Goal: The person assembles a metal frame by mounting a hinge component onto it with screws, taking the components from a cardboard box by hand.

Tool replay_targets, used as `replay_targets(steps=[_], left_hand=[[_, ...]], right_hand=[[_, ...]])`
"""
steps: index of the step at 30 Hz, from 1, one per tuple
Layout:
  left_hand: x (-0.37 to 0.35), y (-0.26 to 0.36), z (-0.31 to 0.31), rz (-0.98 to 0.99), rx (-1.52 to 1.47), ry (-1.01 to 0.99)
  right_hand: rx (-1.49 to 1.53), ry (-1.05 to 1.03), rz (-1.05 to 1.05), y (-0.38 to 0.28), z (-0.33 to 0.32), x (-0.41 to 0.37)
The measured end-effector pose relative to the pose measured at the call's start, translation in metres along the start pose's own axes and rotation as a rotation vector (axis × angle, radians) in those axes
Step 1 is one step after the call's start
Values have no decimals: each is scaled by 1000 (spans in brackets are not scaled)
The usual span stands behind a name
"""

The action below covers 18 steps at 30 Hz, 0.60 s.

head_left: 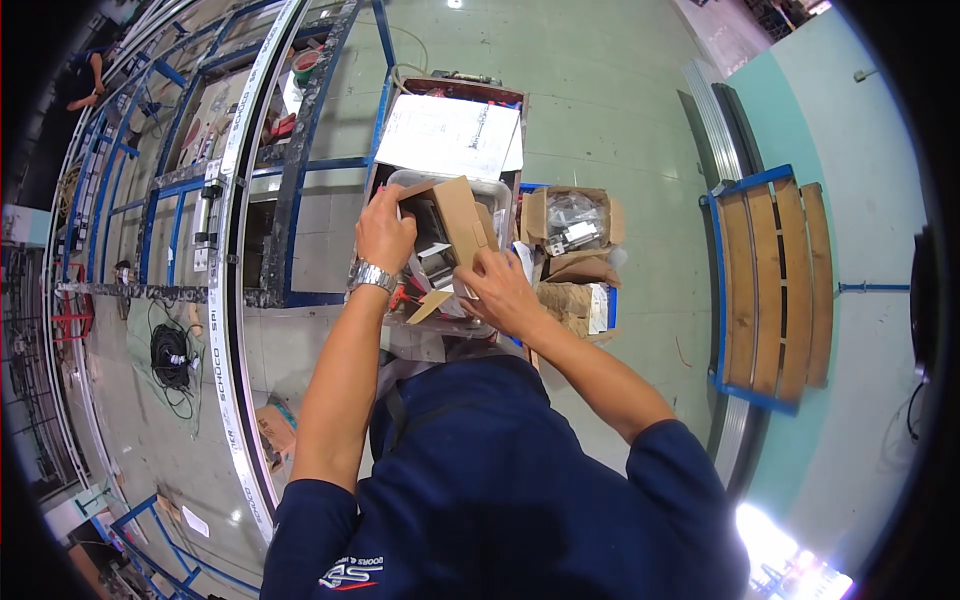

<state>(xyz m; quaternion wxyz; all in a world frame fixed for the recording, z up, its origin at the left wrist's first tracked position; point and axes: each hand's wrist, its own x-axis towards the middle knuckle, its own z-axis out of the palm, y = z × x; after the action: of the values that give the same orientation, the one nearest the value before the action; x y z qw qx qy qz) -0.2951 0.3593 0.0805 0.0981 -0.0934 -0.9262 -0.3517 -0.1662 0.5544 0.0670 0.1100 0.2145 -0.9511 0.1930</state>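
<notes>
An opened cardboard box [462, 215] is tilted between my two hands, with its flaps up and dark and metallic parts partly showing inside. My left hand [385, 232], a metal watch at the wrist, grips the box's left edge. At the lower right of the box, the fingers of my right hand [500, 288] are closed on its cardboard edge. Beneath the box is a clear plastic bin [506, 200], mostly hidden by box and hands. Something with red-orange handles [402, 297] shows in the bin near my left wrist.
White paper sheets [435, 132] lie beyond the bin. To the right stands another open carton [615, 222] with bagged metal parts. A long aluminium profile [232, 180] on a blue frame runs along my left. A wooden-slatted rack [765, 290] stands at the right wall. Another person's arm [95, 75] shows far left.
</notes>
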Motion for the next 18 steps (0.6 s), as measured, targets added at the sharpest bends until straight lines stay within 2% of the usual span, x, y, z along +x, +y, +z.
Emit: replay_targets(steps=[5, 8, 9, 12, 15, 18], left_hand=[[0, -3, 2, -34, -9, -55], [-2, -2, 4, -9, -158, -30], [-6, 1, 4, -41, -245, -9], [-39, 31, -14, 138, 98, 277], [-96, 28, -26, 294, 312, 121], [-126, 9, -25, 284, 251, -210]], right_hand=[[-68, 32, -132, -18, -1, -1], [-133, 131, -113, -26, 8, 2], [-121, 73, -74, -24, 12, 0], [-165, 96, -132, -24, 14, 2], [-173, 49, -125, -19, 31, -3], [71, 83, -53, -18, 27, -1]])
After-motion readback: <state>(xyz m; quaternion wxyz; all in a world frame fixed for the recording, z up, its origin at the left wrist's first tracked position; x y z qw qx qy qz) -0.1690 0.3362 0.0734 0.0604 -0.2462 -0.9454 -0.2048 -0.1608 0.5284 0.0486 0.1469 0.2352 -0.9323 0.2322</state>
